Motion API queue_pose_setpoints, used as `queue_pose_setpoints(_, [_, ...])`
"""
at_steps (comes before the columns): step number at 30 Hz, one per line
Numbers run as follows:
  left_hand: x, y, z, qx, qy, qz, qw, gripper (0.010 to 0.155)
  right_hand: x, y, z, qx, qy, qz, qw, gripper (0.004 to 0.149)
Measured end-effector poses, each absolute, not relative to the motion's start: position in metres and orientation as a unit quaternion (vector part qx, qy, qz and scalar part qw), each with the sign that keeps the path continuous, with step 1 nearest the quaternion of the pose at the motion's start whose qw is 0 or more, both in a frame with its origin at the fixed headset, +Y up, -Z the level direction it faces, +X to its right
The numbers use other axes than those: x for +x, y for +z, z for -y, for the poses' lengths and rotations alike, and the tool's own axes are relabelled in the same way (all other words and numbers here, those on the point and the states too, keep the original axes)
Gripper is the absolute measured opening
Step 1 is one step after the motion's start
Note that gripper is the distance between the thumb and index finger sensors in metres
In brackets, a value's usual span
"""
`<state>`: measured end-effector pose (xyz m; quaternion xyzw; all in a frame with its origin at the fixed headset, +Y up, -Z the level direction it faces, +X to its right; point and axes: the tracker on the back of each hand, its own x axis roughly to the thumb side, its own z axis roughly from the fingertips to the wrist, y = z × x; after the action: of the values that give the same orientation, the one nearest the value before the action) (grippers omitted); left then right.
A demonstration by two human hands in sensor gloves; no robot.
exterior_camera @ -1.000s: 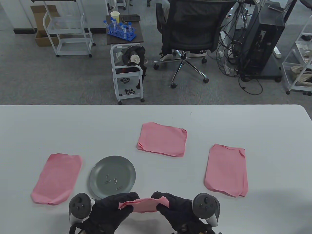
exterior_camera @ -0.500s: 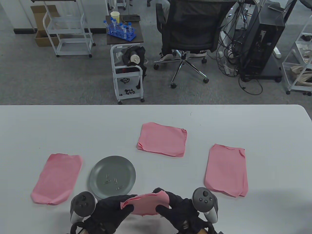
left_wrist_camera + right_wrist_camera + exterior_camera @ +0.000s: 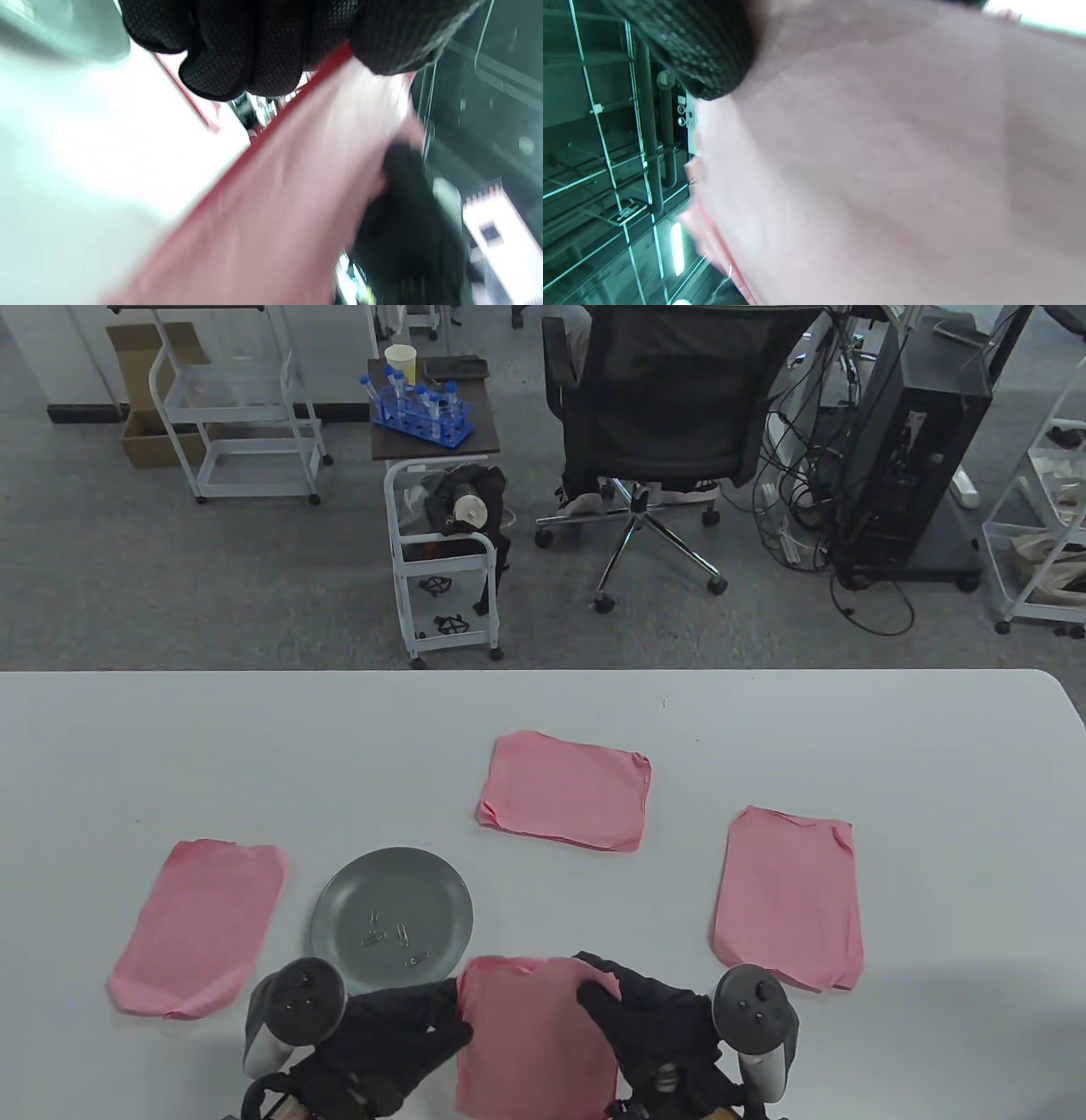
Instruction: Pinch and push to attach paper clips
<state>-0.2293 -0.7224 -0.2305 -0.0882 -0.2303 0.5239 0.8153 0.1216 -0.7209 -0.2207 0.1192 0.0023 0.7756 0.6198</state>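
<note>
A pink paper stack is held near the table's front edge, turned so its flat face shows in the table view. My left hand grips its left edge; in the left wrist view the fingers curl over the paper. My right hand holds the right edge, with fingers over the top right corner; the paper fills the right wrist view. A grey plate with a few paper clips sits just left of the held stack.
Three more pink paper stacks lie on the white table: one at the left, one in the middle, one at the right. A black chair and carts stand beyond the table's far edge.
The held paper stack was edge-on between both hands. It has tipped so its flat face shows, and both hands have moved toward the front edge.
</note>
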Motion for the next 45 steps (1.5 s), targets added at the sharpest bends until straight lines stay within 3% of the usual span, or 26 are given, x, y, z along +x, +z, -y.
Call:
queue_pose_setpoints(3, [-0.264,-0.247,0.706,-0.03,0.547,0.146,0.824,0.052,0.132,-0.225,0.718,0.097,0.796,0.022,0.597,0.04])
queue_pose_setpoints(4, [-0.274,-0.253,0.699,-0.017,0.512,0.127,0.849,0.049,0.136,-0.227,0.718,0.085,0.807,0.024,0.584,0.04])
queue_pose_setpoints(7, [-0.278,-0.27,0.69,-0.026,0.282,0.123,0.951,0.047,0.141,-0.232,0.721,0.063,0.825,0.016,0.561,0.04])
queue_pose_setpoints(9, [-0.264,-0.277,0.702,-0.076,0.164,0.137,0.974,0.05,0.141,-0.234,0.724,0.061,0.831,0.006,0.552,0.04])
queue_pose_setpoints(12, [-0.234,-0.281,0.727,-0.182,0.066,0.159,0.968,0.069,0.139,-0.236,0.727,0.062,0.832,-0.006,0.551,0.04])
queue_pose_setpoints(15, [-0.21,-0.285,0.743,-0.208,-0.02,0.153,0.966,0.083,0.136,-0.236,0.729,0.066,0.833,-0.017,0.549,0.04])
queue_pose_setpoints(18, [-0.201,-0.291,0.752,-0.215,-0.056,0.13,0.966,0.086,0.132,-0.236,0.73,0.072,0.833,-0.027,0.548,0.04])
queue_pose_setpoints(22, [-0.2,-0.296,0.76,-0.231,-0.032,0.131,0.963,0.081,0.129,-0.236,0.732,0.077,0.833,-0.039,0.547,0.041])
queue_pose_setpoints(28, [-0.197,-0.283,0.755,-0.148,-0.018,0.163,0.975,0.054,0.127,-0.238,0.736,0.074,0.833,-0.05,0.546,0.041])
queue_pose_setpoints(33, [-0.202,-0.276,0.749,-0.111,0.008,0.162,0.98,0.044,0.127,-0.239,0.739,0.07,0.833,-0.055,0.547,0.041])
queue_pose_setpoints(37, [-0.213,-0.28,0.749,-0.123,0.065,0.154,0.978,0.04,0.128,-0.239,0.739,0.063,0.831,-0.057,0.55,0.041])
queue_pose_setpoints(42, [-0.239,-0.293,0.748,-0.14,0.191,0.113,0.965,0.039,0.129,-0.241,0.743,0.056,0.827,-0.065,0.556,0.041])
queue_pose_setpoints(45, [-0.265,-0.301,0.742,-0.148,0.374,0.064,0.913,0.04,0.129,-0.242,0.743,0.056,0.827,-0.068,0.556,0.041])
